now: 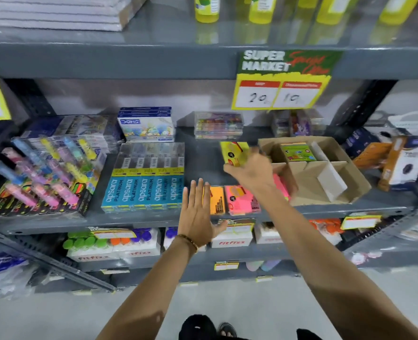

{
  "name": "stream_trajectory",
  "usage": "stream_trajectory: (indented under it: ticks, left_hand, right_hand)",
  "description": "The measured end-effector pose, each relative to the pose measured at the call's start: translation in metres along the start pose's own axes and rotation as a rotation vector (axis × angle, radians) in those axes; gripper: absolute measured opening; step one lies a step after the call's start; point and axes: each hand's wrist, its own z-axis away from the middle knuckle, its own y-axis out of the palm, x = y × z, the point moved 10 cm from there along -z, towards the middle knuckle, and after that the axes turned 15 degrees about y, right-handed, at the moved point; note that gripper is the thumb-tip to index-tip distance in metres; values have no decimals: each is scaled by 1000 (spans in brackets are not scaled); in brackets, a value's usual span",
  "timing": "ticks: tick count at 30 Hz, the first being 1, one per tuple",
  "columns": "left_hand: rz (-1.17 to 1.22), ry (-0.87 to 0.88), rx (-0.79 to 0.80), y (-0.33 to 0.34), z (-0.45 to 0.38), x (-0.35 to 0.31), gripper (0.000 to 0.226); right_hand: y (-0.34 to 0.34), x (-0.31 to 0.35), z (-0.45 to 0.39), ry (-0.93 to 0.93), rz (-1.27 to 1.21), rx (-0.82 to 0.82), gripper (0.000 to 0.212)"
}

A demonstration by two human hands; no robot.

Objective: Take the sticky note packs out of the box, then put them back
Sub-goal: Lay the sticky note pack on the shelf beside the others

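Observation:
A brown cardboard box [325,182] with dividers stands open on the grey shelf at the right. One green-labelled sticky note pack [297,152] lies in its back compartment. My right hand [251,168] is just left of the box, blurred, shut on a yellow sticky note pack [235,153] held above the shelf. An orange pack [216,200] and a pink pack [241,200] lie on the shelf's front edge. Another pink pack [280,186] shows behind my right forearm, beside the box. My left hand [197,212] hovers flat and open over the shelf edge, left of the orange pack.
Blue Apsara pencil boxes [143,190] lie left of my left hand. Highlighter packs [41,173] fill the far left. Clear crayon cases [219,125] sit at the back. Orange and white cartons [394,163] lean right of the box. A price sign [280,81] hangs from the upper shelf.

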Motion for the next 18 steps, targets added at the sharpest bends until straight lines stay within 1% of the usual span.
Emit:
stream_trajectory:
  ticks: [2, 4, 6, 8, 9, 12, 13, 15, 18]
  left_hand:
    - [12, 20, 56, 12, -9, -11, 109]
    - [10, 22, 106, 24, -14, -18, 113]
    - [35, -4, 117, 31, -15, -16, 115]
    - [30, -12, 112, 31, -16, -15, 116]
    - [20, -8, 119, 32, -17, -15, 116]
    - [15, -24, 115, 32, -17, -17, 110]
    - [17, -31, 105, 31, -16, -17, 108]
    - [23, -42, 110, 30, -15, -18, 107]
    - [5, -54, 145, 31, -15, -18, 107]
  right_hand:
    - [-35, -31, -3, 13, -35, -59, 74]
    - [-68, -72, -6, 71, -13, -109, 71]
    - [-86, -112, -12, 137, 28, -122, 70]
    - [-95, -138, -16, 132, 9, -126, 75]
    - [-94, -148, -19, 121, -17, -120, 76]
    - [-79, -176, -28, 193, 38, -50, 63]
    - [-72, -182, -32, 200, 47, -28, 62]
    - [-62, -184, -36, 185, 61, 0, 60]
    - [-50, -185, -42, 171, 124, 13, 52]
